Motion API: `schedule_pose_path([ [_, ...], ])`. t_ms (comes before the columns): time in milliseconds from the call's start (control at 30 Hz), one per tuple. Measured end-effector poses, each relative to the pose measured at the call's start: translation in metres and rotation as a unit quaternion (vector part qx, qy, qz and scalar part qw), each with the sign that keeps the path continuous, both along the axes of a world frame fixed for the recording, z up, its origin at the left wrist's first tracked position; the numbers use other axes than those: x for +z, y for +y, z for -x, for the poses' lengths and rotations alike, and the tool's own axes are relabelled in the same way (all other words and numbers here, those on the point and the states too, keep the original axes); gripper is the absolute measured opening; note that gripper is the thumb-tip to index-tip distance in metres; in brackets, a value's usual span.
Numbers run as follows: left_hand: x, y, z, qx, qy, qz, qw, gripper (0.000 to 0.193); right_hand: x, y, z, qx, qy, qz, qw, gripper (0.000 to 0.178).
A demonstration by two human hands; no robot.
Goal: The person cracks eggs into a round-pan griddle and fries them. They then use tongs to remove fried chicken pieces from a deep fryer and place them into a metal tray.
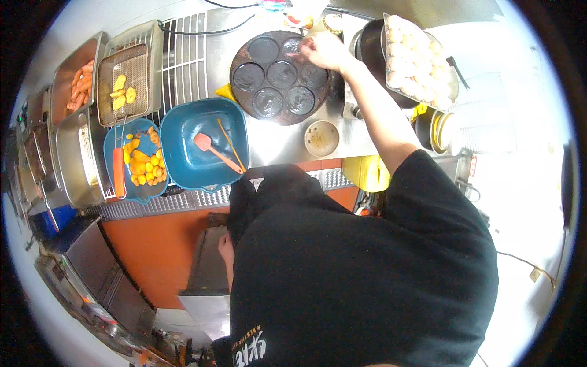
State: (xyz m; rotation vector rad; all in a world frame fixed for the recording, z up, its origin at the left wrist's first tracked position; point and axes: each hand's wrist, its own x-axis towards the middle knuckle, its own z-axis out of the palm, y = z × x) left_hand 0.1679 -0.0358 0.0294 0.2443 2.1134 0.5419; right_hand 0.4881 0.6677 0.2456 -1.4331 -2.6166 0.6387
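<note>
My right hand reaches over the far right part of a dark round griddle. Its fingers are drawn together near one of the griddle's round wells, and what they pinch, if anything, is too blurred to make out. Several of the wells have a wet, oily sheen. My left hand hangs low beside my body, partly hidden, so its fingers cannot be read. A small round bowl with brown specks stands on the steel counter, just in front of the griddle.
To the left, a blue basin holds a pink spatula and a thin stick. Beside it, a smaller blue basin holds yellow-orange pieces. Frying baskets stand farther left. A tray of eggs rests on a dark pan at right.
</note>
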Motion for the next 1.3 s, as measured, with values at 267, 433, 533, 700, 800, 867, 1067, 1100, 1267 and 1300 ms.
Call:
schedule_pose_path([
  [267, -0.007, 0.031, 0.016, -0.024, -0.042, 0.032, 0.998, 0.030, 0.014, -0.170, -0.103, -0.238, 0.079, 0.186, 0.950, 0.029],
  [433, 0.021, 0.069, 0.027, -0.097, -0.027, 0.018, 0.995, 0.028, -0.033, -0.221, -0.100, -0.214, 0.027, 0.078, 0.973, 0.027],
  [533, 0.034, 0.070, 0.030, -0.205, 0.029, 0.017, 0.978, 0.028, -0.006, -0.186, -0.090, -0.245, 0.080, 0.064, 0.964, 0.028],
  [700, 0.025, 0.035, 0.029, -0.121, 0.003, -0.010, 0.993, 0.027, 0.008, -0.070, -0.004, -0.188, 0.259, -0.034, 0.947, 0.030],
  [800, 0.007, 0.000, 0.025, -0.053, -0.010, -0.001, 0.999, 0.028, -0.021, -0.029, 0.067, -0.250, 0.339, -0.012, 0.907, 0.031],
  [867, -0.007, -0.028, 0.024, -0.034, -0.007, 0.003, 0.999, 0.029, -0.029, -0.014, 0.095, -0.208, 0.287, -0.064, 0.933, 0.032],
  [1067, -0.059, -0.104, 0.031, 0.144, -0.105, -0.094, 0.980, 0.029, -0.017, 0.005, 0.106, -0.041, 0.001, -0.027, 0.999, 0.028],
  [1100, -0.061, -0.110, 0.044, 0.209, -0.211, -0.115, 0.948, 0.028, -0.017, 0.005, 0.107, -0.007, -0.010, -0.068, 0.998, 0.030],
  [1267, -0.040, -0.093, 0.046, -0.077, 0.047, -0.066, 0.994, 0.029, -0.019, -0.001, 0.111, 0.083, 0.033, -0.079, 0.993, 0.032],
  [1300, -0.033, -0.081, 0.049, -0.028, 0.004, -0.063, 0.998, 0.030, -0.014, -0.004, 0.102, 0.047, -0.002, -0.030, 0.998, 0.031],
])
